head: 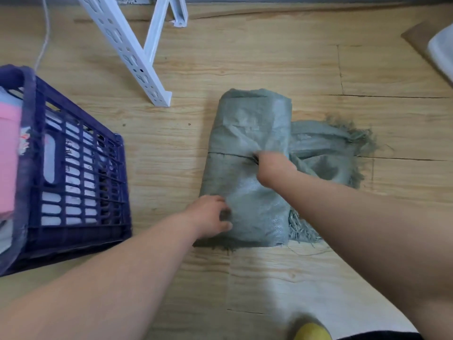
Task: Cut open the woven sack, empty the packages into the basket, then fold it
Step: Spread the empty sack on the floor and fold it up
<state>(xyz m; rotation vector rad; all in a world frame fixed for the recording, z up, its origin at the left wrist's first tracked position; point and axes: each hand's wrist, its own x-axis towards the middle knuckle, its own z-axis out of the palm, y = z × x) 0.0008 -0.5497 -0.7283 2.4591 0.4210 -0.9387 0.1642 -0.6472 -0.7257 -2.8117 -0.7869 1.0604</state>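
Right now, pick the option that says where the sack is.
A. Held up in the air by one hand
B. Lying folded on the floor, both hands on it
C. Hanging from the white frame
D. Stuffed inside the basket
B: the sack lies folded on the wooden floor to the right of the basket, with the left hand at its near edge and the right hand on its middle.
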